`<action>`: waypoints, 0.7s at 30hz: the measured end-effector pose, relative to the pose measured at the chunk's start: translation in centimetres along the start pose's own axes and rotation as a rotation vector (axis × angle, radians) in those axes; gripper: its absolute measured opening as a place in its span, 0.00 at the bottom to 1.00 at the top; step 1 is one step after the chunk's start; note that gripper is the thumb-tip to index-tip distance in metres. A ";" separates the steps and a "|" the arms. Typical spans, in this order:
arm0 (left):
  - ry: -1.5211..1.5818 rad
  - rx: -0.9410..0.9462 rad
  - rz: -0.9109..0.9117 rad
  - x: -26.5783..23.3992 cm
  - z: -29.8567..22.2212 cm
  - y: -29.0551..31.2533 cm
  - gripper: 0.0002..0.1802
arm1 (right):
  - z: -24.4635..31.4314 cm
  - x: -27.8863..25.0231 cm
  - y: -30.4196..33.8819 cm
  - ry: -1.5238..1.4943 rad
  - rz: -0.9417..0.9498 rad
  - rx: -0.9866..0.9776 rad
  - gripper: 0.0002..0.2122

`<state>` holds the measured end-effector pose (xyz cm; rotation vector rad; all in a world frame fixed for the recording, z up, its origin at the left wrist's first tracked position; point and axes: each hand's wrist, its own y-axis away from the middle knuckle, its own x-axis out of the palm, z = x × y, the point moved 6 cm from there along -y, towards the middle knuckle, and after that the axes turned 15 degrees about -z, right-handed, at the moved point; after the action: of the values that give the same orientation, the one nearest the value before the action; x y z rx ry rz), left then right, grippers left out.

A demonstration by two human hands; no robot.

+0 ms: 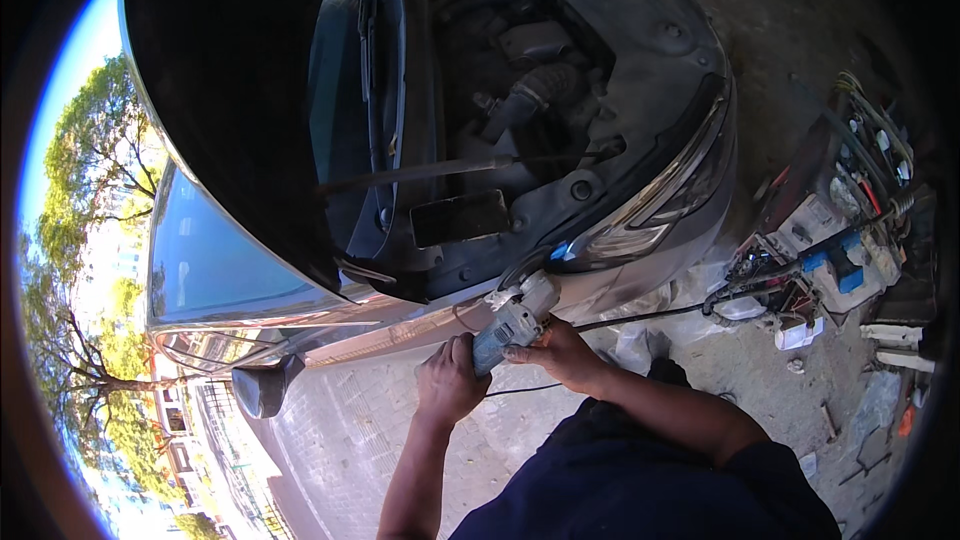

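Both of my hands are closed around an angle grinder (498,336) with a dusty grey-blue body and a whitish head. My left hand (452,380) wraps the rear of its body. Nearer the head, my right hand (560,355) grips from the other side. The tool's head is up against or very close to the front fender (420,328) of a dark car, just behind the headlight (640,230); whether it touches I cannot tell. The grinder's disc is not clearly visible. Bare brownish patches show on the fender around it.
The raised hood (220,70) stands over the engine bay (530,70), held by a prop rod (430,172). A flat black phone-like rectangle (460,218) lies on the bay's edge. The side mirror (268,387) sticks out leftward. A black hose (640,317) runs right toward cluttered tools and containers (840,260).
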<state>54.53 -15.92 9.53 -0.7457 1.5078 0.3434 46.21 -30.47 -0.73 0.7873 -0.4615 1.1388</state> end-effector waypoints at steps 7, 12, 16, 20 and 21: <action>-0.006 -0.011 0.002 -0.3 0.3 1.1 0.27 | -0.6 0.4 -0.1 0.078 0.048 -0.019 0.22; -0.013 -0.013 0.007 0.4 -0.1 -0.3 0.27 | 0.3 -0.3 -0.1 -0.014 -0.003 0.002 0.21; -0.018 -0.011 0.006 0.5 -0.3 0.0 0.28 | -0.1 -0.4 -0.3 -0.002 0.015 -0.005 0.22; -0.012 -0.026 -0.015 0.7 -0.3 1.0 0.28 | -0.2 -0.2 -0.1 0.050 0.015 -0.022 0.22; -0.005 -0.021 -0.033 0.8 -0.5 0.9 0.29 | -0.1 -0.2 0.0 0.024 0.010 -0.011 0.22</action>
<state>53.64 -15.79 8.63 -0.7847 1.4874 0.3360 46.15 -30.53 -0.91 0.7612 -0.4516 1.1529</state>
